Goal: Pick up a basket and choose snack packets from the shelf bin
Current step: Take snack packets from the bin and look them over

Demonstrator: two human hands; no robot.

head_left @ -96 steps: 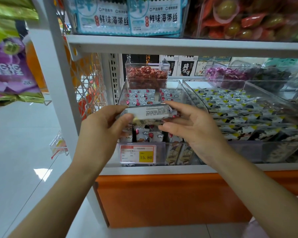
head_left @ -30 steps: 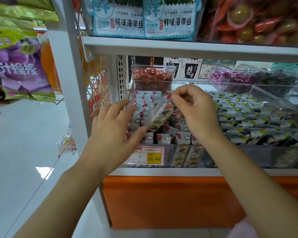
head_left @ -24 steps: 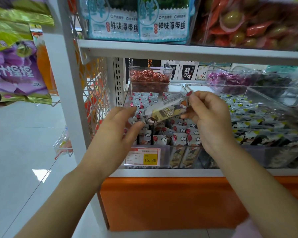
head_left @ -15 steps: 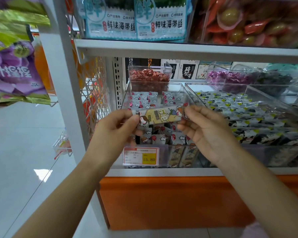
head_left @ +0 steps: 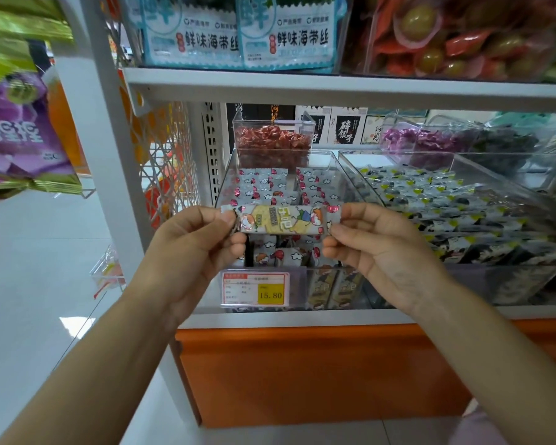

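Note:
A long snack packet (head_left: 281,219) with a yellow cartoon print is held level in front of a clear shelf bin (head_left: 341,168). My left hand (head_left: 193,248) pinches the packet's left end. My right hand (head_left: 379,252) pinches its right end. The bin below holds several more small white-and-red packets (head_left: 264,187). No basket is in view.
A yellow price tag (head_left: 256,289) sits on the bin's front. To the right is another clear bin (head_left: 482,175) of dark packets. Red candies (head_left: 273,141) fill a small box behind. A white shelf board (head_left: 334,88) runs overhead, and an orange base panel (head_left: 318,374) lies below.
My right hand lifted the packet out of the bin and turned it level. My left hand closed onto its left end, so both hands now hold it printed side up.

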